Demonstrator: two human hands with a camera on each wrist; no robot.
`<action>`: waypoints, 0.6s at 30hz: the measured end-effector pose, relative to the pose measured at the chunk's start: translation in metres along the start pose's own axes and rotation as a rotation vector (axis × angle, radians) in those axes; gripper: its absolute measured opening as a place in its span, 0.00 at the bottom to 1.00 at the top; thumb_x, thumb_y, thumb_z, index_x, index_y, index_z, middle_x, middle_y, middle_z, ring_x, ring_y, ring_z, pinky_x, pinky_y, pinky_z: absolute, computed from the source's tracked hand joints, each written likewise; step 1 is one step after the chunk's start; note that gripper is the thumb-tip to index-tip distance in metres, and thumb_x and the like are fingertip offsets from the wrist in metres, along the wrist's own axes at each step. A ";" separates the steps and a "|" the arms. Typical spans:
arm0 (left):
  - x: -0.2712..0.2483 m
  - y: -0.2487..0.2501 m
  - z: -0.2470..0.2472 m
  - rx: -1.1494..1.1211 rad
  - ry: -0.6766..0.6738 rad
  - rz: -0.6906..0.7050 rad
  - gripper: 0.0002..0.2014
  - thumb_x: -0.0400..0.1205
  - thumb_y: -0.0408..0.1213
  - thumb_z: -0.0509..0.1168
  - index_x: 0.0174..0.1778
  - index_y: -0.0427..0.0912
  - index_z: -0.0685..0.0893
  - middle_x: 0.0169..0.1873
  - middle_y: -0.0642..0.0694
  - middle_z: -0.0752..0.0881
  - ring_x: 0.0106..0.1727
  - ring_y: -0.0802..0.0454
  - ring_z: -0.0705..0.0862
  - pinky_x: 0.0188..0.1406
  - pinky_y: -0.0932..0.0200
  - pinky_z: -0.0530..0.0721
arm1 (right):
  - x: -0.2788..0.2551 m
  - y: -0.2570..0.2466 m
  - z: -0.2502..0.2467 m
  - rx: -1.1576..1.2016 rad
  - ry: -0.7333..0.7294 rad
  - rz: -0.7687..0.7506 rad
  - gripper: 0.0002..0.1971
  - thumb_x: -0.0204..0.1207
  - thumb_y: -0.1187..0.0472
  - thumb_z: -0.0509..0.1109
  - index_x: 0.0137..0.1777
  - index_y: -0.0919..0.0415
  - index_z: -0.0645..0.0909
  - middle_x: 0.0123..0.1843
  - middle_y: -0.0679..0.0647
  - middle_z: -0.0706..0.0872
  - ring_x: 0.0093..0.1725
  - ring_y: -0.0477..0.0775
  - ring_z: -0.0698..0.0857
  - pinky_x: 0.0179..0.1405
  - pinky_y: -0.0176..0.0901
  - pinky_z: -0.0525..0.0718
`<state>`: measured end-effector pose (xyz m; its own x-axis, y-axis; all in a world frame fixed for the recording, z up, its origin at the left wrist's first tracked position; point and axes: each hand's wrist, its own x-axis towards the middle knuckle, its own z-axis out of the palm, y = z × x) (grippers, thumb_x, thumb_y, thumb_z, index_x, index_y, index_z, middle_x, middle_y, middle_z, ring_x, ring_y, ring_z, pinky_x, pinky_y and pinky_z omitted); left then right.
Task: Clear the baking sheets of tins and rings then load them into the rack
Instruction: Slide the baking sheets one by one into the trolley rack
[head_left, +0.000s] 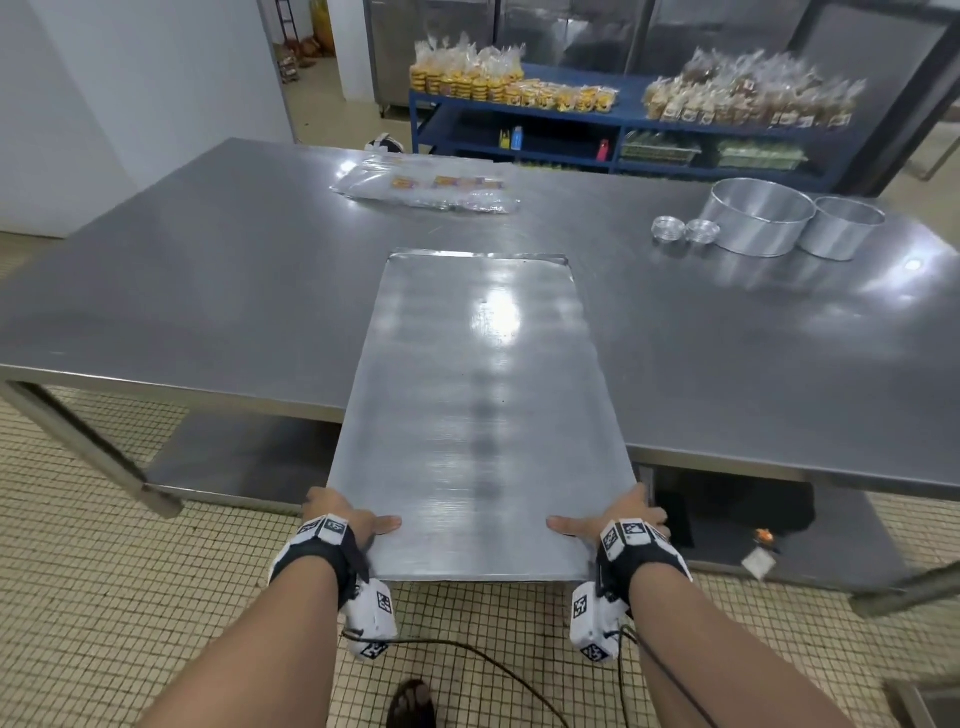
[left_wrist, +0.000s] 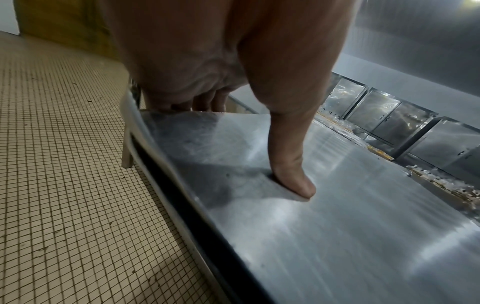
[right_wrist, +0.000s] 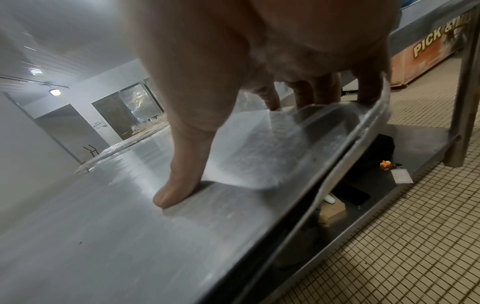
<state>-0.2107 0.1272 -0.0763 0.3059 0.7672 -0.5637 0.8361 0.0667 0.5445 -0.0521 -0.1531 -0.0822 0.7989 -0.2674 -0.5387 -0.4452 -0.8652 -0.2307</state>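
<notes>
A bare metal baking sheet (head_left: 478, 415) hangs half off the near edge of the steel table (head_left: 208, 270), its far end over the tabletop. My left hand (head_left: 345, 514) grips its near left corner, thumb pressed on top (left_wrist: 293, 181) and fingers curled under the rim. My right hand (head_left: 618, 514) grips the near right corner the same way, thumb on top (right_wrist: 179, 185). Two round cake tins (head_left: 756, 223) (head_left: 841, 226) and two small tart tins (head_left: 685, 229) stand on the table at the far right. No rack shows.
A flat pack of plastic bags (head_left: 431, 189) lies at the table's far middle. Blue shelves (head_left: 623, 124) with bagged baked goods stand behind. A lower shelf (head_left: 779, 540) under the table holds a dark bag and small items. A cable (head_left: 467, 654) trails on the tiled floor by my foot.
</notes>
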 end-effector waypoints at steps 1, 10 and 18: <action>-0.008 -0.005 0.002 -0.001 -0.008 -0.003 0.51 0.50 0.41 0.91 0.66 0.34 0.72 0.61 0.36 0.85 0.60 0.32 0.85 0.62 0.38 0.85 | -0.003 0.009 -0.001 0.002 0.004 -0.002 0.76 0.28 0.32 0.88 0.78 0.54 0.55 0.77 0.64 0.65 0.78 0.70 0.64 0.73 0.74 0.71; -0.044 -0.045 0.018 -0.026 -0.047 -0.028 0.48 0.46 0.40 0.90 0.60 0.43 0.73 0.51 0.42 0.86 0.48 0.34 0.86 0.50 0.34 0.88 | -0.017 0.070 -0.003 0.042 -0.001 -0.013 0.74 0.31 0.36 0.90 0.78 0.56 0.54 0.74 0.64 0.66 0.75 0.69 0.68 0.69 0.72 0.76; -0.033 -0.028 0.021 -0.089 -0.098 -0.056 0.38 0.59 0.42 0.86 0.59 0.39 0.74 0.49 0.41 0.85 0.47 0.35 0.87 0.50 0.42 0.87 | 0.003 0.065 -0.005 0.153 0.012 -0.007 0.68 0.39 0.29 0.85 0.76 0.60 0.58 0.72 0.66 0.70 0.70 0.73 0.75 0.66 0.72 0.79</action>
<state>-0.2349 0.0867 -0.0861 0.3066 0.6950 -0.6504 0.8106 0.1675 0.5611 -0.0768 -0.2117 -0.0947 0.8064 -0.2674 -0.5275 -0.4955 -0.7924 -0.3558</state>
